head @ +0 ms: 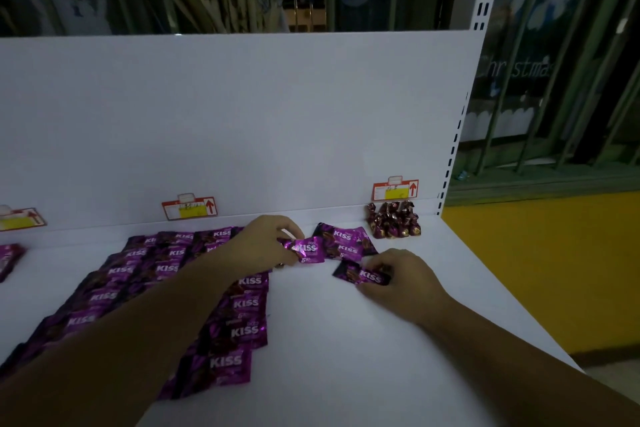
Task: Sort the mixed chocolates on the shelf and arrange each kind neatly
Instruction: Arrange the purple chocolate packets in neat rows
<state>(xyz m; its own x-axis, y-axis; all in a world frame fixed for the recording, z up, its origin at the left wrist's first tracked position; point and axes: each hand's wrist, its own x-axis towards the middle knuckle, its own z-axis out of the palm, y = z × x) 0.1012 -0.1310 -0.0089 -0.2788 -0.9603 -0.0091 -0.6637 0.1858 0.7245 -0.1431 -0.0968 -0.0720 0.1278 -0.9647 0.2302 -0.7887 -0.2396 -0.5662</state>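
Note:
Purple KISS packets (166,274) lie in overlapping rows across the left half of the white shelf (346,340). My left hand (263,243) pinches one purple KISS packet (308,250) at its left end, just right of the rows. A small loose pile of KISS packets (346,241) sits behind it. My right hand (401,277) grips another KISS packet (363,274) lying on the shelf. A cluster of brown twist-wrapped chocolates (394,220) stands at the back right corner.
Three price tags are fixed to the white back panel: one at the far left (20,218), one in the middle (189,207), one on the right (395,189). More purple packets (8,258) lie at the far left. The shelf's right edge (512,295) drops to a yellow floor.

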